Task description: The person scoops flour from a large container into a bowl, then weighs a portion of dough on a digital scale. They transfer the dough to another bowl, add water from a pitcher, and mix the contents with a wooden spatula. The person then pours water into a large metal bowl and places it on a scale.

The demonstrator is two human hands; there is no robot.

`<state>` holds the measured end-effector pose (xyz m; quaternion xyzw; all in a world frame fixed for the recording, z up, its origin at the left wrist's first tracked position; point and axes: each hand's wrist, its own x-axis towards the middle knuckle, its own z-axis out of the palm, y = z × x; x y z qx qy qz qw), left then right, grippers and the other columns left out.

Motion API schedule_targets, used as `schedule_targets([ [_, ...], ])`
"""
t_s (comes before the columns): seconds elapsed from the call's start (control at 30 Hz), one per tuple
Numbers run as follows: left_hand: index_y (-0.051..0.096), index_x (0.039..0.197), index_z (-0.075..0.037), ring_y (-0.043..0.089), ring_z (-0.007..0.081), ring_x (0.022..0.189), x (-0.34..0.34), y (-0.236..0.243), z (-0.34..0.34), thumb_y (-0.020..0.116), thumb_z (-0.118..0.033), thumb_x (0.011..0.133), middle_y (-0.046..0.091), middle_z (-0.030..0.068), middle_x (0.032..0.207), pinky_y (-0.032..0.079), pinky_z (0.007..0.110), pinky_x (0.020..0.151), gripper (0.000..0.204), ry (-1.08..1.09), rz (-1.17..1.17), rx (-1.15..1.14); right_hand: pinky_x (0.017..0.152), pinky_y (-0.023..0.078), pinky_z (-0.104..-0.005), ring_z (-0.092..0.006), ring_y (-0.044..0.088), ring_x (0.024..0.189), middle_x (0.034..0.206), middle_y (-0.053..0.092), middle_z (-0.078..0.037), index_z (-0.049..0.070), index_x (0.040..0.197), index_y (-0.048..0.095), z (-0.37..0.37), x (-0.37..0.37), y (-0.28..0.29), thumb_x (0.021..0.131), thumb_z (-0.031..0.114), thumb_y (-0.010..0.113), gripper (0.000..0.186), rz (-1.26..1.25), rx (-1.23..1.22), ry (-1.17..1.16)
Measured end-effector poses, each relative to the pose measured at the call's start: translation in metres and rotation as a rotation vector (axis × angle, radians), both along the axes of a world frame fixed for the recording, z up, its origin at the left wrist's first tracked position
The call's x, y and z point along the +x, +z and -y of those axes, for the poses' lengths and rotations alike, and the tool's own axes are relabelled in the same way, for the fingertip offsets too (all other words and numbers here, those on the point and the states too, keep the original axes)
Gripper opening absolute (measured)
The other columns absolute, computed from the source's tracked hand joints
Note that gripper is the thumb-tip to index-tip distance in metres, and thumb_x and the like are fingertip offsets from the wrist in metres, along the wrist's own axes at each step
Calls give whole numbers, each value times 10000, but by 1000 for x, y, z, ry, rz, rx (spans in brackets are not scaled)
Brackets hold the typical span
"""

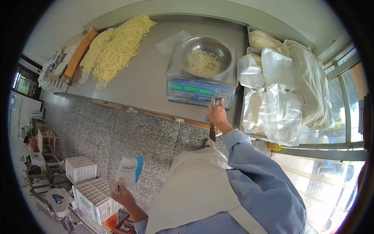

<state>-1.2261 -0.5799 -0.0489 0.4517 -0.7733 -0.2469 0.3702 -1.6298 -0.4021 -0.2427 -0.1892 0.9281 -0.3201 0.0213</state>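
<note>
Over speckled grey flooring (117, 126), pinching a white-and-blue plastic packet (129, 170) in the left hand (122, 195); apparently weighing pale yellow noodles (203, 62) in a round steel bowl (216, 45) on a blue-sided scale (183, 96) just beyond the right hand (219, 115); gripping a long brown tool (212, 132) while pointing at the keypad (225, 95); probably needing a steady press; having open floor between hands, crossing the front edge of the grey tabletop (152, 74), nearing white plastic sheeting (280, 113) rightward.

The noodles (120, 48) are yellow. The scale (198, 97) is blue with green screens (191, 89). The bag (127, 170) is white and blue. The floor (117, 130) is speckled grey.
</note>
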Motion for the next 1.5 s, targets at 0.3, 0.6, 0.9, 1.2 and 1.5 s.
schedule_targets([
  [0.3, 595, 801, 72, 538, 157, 704, 0, -3, 0, 595, -38, 847, 540, 82, 824, 440, 276, 583, 119, 19, -22, 22, 821, 466, -461, -433, 600, 831, 822, 604, -304, -67, 835, 612, 0, 1, 23, 893, 257, 505, 346, 98, -78, -12],
  [0.6, 605, 800, 65, 519, 209, 683, -12, 9, 0, 589, -40, 835, 536, 101, 742, 404, 318, 596, 112, -40, 39, -39, 656, 469, -453, -422, 600, 754, 749, 622, -234, -31, 873, 590, 23, 37, 59, 875, 242, 563, 275, 315, -283, 265],
  [0.9, 624, 816, 59, 513, 183, 667, -45, 48, 15, 596, -57, 833, 546, 95, 741, 388, 286, 567, 120, -131, 23, -31, 610, 450, -336, -144, 531, 627, 655, 576, -83, 17, 841, 590, 68, 86, 108, 848, 248, 639, 237, 711, -446, 651],
  [1.2, 622, 819, 70, 509, 132, 700, -70, 69, 14, 612, -64, 840, 550, 69, 784, 394, 253, 583, 137, -199, -205, -3, 714, 471, -278, -118, 554, 772, 834, 604, -31, 40, 872, 583, 87, 110, 143, 928, 258, 545, 229, 863, -650, 949],
  [1.5, 607, 812, 76, 498, 140, 700, -54, 60, 21, 594, -71, 848, 541, 67, 794, 381, 254, 583, 152, -153, -108, -31, 724, 506, -300, -144, 578, 769, 844, 603, -76, 25, 931, 554, 95, 104, 112, 944, 521, 371, 528, 1089, -844, 628],
])
